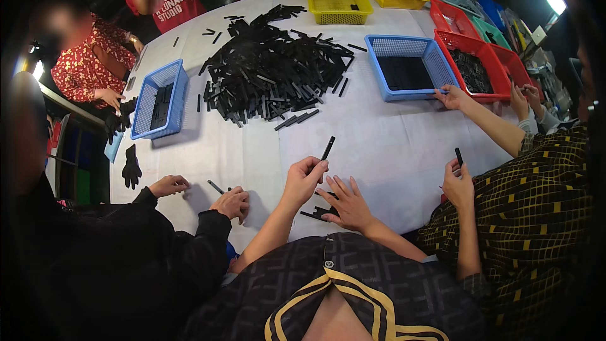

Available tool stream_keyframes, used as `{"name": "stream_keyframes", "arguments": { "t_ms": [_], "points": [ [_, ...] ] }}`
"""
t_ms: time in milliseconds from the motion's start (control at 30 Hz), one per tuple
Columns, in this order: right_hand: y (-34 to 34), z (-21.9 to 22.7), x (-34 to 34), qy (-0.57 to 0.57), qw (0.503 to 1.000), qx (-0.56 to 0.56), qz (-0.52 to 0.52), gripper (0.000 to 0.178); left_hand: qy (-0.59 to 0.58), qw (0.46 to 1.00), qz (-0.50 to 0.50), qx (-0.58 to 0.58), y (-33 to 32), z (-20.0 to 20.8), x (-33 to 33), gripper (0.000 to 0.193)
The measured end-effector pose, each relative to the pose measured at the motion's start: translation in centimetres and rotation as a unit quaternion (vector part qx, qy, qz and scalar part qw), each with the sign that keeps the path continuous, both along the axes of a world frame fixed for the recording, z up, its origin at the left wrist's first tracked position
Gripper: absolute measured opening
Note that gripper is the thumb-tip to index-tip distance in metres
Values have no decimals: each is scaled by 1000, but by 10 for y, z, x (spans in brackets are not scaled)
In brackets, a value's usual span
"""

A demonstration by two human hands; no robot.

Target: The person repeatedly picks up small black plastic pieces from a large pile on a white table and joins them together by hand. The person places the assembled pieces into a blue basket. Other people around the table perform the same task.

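In my left hand [303,180], thumb and fingers pinch a short black strip [328,148], its free end pointing up and away from me. My right hand [347,204] lies low over the table with its fingers spread. Under and beside it are several black strips [310,216], partly covered by the palm and fingers, so I cannot tell how they lie. Beyond both hands a large loose heap of similar black strips [271,69] covers the middle of the white table [278,161]. A few strips lie apart around the heap's edge.
A blue basket [165,127] with black strips stands at left, another blue basket [410,95] at right, gripped by a neighbour's hand [452,97]. Red baskets [483,96] and yellow baskets [338,17] stand farther off. A black glove [131,167] lies left. Co-workers' hands flank mine closely.
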State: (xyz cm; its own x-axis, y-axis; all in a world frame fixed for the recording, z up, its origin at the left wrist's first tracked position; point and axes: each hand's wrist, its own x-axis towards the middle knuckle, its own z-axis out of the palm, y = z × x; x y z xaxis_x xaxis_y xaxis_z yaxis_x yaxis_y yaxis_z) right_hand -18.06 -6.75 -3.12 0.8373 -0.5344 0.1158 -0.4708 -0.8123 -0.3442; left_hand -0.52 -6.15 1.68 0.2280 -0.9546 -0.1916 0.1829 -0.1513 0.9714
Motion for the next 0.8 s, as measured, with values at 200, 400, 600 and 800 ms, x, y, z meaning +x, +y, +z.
{"name": "stream_keyframes", "arguments": {
  "t_ms": [200, 400, 600, 800],
  "points": [
    [-36, 47, 17, -399, 855, 266, -198, 40, -21, 999, -38, -14, 4, 39, -2, 22],
    [-26, 88, 42, -481, 723, 453, -202, 21, -192, 975, -44, -106, 10, 42, -12, 12],
    [-42, 76, 37, -518, 649, 470, -299, 27, -214, 971, -63, -90, 7, 46, -18, 17],
    [-60, 72, 25, -549, 605, 474, -329, 38, -47, 994, -98, -8, -3, 33, -24, 24]
  ]
}}
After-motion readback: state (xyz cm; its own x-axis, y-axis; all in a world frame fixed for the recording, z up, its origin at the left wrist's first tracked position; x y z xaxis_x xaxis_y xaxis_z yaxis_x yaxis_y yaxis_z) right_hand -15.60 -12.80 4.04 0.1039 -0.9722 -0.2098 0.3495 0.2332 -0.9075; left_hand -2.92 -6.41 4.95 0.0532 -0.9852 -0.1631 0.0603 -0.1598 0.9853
